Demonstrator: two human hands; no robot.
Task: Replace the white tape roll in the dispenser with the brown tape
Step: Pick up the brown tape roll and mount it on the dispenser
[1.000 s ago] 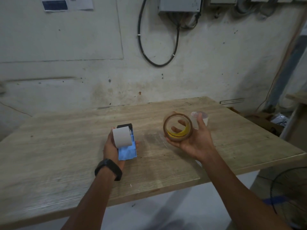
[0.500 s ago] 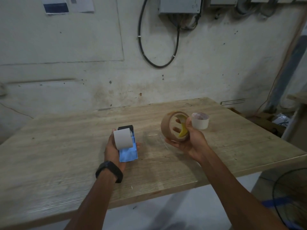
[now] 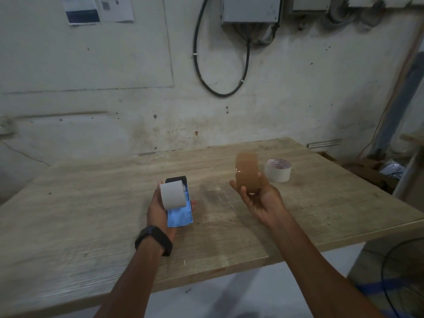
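My left hand [image 3: 158, 210] holds a blue tape dispenser [image 3: 180, 214] with a black front end, just above the wooden table [image 3: 91, 226]. A white tape roll [image 3: 173, 195] sits mounted on the dispenser. My right hand [image 3: 259, 198] grips a brown tape roll [image 3: 247, 172], held upright with its outer band facing me. The two hands are apart, with the brown roll to the right of the dispenser.
A second whitish tape roll [image 3: 278, 170] lies flat on the table behind my right hand. A black cable [image 3: 220, 88] loops down the wall from a grey box. A fan guard [image 3: 403, 276] stands at lower right beyond the table's edge.
My right hand has turned the brown roll from showing its open core to edge-on, and raised it slightly. The left hand and dispenser have hardly moved.
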